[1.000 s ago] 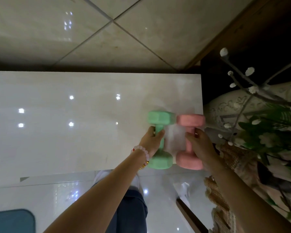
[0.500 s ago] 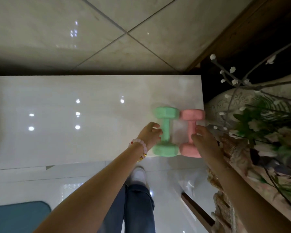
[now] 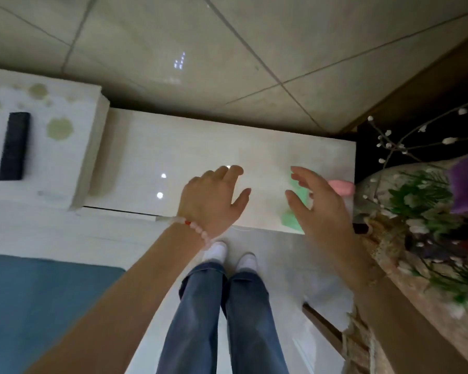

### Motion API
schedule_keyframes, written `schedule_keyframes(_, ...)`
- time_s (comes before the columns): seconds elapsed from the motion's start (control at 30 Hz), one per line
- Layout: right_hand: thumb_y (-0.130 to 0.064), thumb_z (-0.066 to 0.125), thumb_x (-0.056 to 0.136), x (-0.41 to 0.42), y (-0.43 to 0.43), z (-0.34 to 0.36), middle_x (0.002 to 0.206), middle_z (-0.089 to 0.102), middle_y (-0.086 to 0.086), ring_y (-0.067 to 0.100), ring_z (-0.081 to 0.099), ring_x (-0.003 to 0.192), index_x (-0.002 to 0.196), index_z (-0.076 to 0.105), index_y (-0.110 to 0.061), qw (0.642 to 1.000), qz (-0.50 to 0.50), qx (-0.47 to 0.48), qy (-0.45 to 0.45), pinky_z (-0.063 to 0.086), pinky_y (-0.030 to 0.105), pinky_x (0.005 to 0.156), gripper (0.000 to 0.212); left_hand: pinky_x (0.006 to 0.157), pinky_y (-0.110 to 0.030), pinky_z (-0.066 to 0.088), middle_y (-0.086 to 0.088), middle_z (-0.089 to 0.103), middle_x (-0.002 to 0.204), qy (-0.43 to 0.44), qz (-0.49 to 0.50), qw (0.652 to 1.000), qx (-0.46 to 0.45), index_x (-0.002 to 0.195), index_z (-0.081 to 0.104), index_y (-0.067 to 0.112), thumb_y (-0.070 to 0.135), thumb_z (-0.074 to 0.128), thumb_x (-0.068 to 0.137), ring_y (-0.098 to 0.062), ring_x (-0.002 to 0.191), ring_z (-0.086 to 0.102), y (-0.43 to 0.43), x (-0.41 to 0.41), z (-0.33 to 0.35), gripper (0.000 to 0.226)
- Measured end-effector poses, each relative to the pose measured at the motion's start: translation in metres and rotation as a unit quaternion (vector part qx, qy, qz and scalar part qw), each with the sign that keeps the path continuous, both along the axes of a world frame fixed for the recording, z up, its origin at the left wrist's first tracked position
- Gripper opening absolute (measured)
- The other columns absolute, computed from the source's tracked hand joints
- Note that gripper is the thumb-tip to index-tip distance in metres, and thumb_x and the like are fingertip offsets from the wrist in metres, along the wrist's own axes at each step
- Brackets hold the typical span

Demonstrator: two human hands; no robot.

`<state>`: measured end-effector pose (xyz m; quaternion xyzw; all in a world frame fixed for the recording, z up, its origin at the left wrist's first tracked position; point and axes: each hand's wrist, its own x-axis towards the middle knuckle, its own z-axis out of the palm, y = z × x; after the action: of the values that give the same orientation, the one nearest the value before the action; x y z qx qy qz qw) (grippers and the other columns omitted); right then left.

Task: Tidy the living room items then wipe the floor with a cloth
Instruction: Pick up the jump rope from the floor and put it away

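Note:
A green dumbbell (image 3: 291, 220) and a pink dumbbell (image 3: 341, 185) lie side by side at the right end of the glossy white cabinet top (image 3: 195, 147). My right hand (image 3: 319, 203) hovers over them with fingers spread and hides most of both. My left hand (image 3: 214, 201), with a bead bracelet on the wrist, is lifted over the cabinet top to the left of the dumbbells, fingers relaxed and holding nothing.
A black remote (image 3: 13, 145) lies on a raised white unit (image 3: 52, 147) at the left. A vase of artificial flowers (image 3: 427, 206) crowds the right side. A blue mat (image 3: 38, 306) covers the floor at lower left. My feet (image 3: 230, 255) stand before the cabinet.
Both hands have let go of the dumbbells and lifted off them, fingers opening. The view has pulled back and swung left, bringing the remote and raised unit into sight.

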<state>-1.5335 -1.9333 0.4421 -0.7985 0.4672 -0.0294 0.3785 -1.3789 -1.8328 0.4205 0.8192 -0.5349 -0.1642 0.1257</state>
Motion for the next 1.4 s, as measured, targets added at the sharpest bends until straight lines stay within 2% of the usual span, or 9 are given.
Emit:
schedule_keyframes(0.07,-0.027,0.053,0.092,0.01,0.009,0.027,0.133,0.051,-0.007,0.005,0.044,0.116,0.133,0.044,-0.024,0.997,0.054,-0.054,0.017,0.015,-0.001,0.091,0.042,0.057,-0.028,0.042,-0.002,0.068,0.092,-0.039,0.016,0.999,-0.033,0.113,0.06,0.013,0.042,0.039,0.09,-0.023,0.07,0.064,0.022,0.005,0.029,0.043)
schedule_keyframes(0.13,-0.029,0.051,0.093,0.018,0.017,0.055,0.135,0.049,-0.008,0.009,0.044,0.121,0.135,0.043,-0.025,0.989,0.097,-0.104,0.031,0.005,-0.012,0.076,0.043,0.053,-0.026,0.04,-0.003,0.068,0.083,-0.068,0.039,0.996,-0.053,0.105,0.063,0.011,0.042,0.036,0.086,-0.022,0.062,0.063,0.044,0.007,0.055,0.045)
schedule_keyframes(0.2,-0.032,0.049,0.093,0.024,0.028,0.083,0.137,0.047,-0.006,0.012,0.043,0.122,0.137,0.04,-0.026,0.982,0.136,-0.128,0.03,0.013,-0.003,0.071,0.045,0.053,-0.026,0.041,-0.003,0.068,0.081,-0.089,0.06,0.992,-0.06,0.103,0.064,0.011,0.041,0.037,0.086,-0.022,0.061,0.062,0.064,0.008,0.083,0.044)
schedule_keyframes(0.37,-0.031,0.05,0.093,0.035,0.056,0.15,0.136,0.049,0.002,0.019,0.043,0.121,0.137,0.041,-0.02,0.965,0.206,-0.162,-0.01,0.029,0.022,0.096,0.047,0.055,-0.032,0.047,-0.005,0.067,0.083,-0.137,0.124,0.98,-0.075,0.102,0.064,0.009,0.041,0.038,0.086,-0.027,0.064,0.062,0.111,0.012,0.158,0.044)
schedule_keyframes(0.57,-0.041,0.046,0.087,0.046,0.092,0.22,0.125,0.057,0.004,0.024,0.05,0.115,0.131,0.049,-0.016,0.95,0.231,-0.204,-0.052,0.035,0.028,0.094,0.051,0.064,-0.034,0.048,-0.003,0.067,0.09,-0.181,0.18,0.963,-0.089,0.105,0.064,0.011,0.043,0.039,0.085,-0.027,0.075,0.063,0.165,0.011,0.245,0.044)
schedule_keyframes(0.8,-0.04,0.051,0.089,0.038,0.157,0.275,0.127,0.055,0.001,0.02,0.05,0.116,0.133,0.047,-0.017,0.932,0.259,-0.24,-0.087,0.033,0.023,0.094,0.05,0.07,-0.036,0.05,-0.002,0.067,0.098,-0.199,0.21,0.952,-0.102,0.107,0.064,0.013,0.046,0.039,0.085,-0.026,0.083,0.065,0.245,-0.011,0.303,0.046)
schedule_keyframes(1.1,-0.054,0.037,0.086,0.02,0.244,0.319,0.129,0.052,-0.006,0.014,0.047,0.118,0.134,0.044,-0.023,0.905,0.282,-0.289,-0.132,0.033,0.021,0.091,0.058,0.068,-0.034,0.051,0.001,0.068,0.095,-0.25,0.238,0.931,-0.122,0.105,0.064,0.015,0.049,0.041,0.084,-0.022,0.081,0.065,0.341,-0.041,0.332,0.045)
schedule_keyframes(1.23,-0.042,0.05,0.09,0.013,0.27,0.328,0.133,0.049,-0.007,0.015,0.044,0.121,0.136,0.041,-0.024,0.896,0.299,-0.295,-0.143,0.034,0.025,0.096,0.049,0.07,-0.033,0.051,0.003,0.068,0.094,-0.265,0.254,0.921,-0.13,0.106,0.064,0.017,0.048,0.041,0.084,-0.02,0.08,0.066,0.365,-0.054,0.344,0.045)
schedule_keyframes(1.4,-0.042,0.05,0.09,0.005,0.299,0.338,0.134,0.048,-0.008,0.012,0.042,0.121,0.137,0.038,-0.026,0.879,0.337,-0.291,-0.172,0.031,0.021,0.095,0.052,0.067,-0.033,0.051,0.003,0.067,0.094,-0.278,0.289,0.904,-0.149,0.105,0.064,0.016,0.048,0.04,0.084,-0.02,0.08,0.065,0.398,-0.075,0.358,0.045)
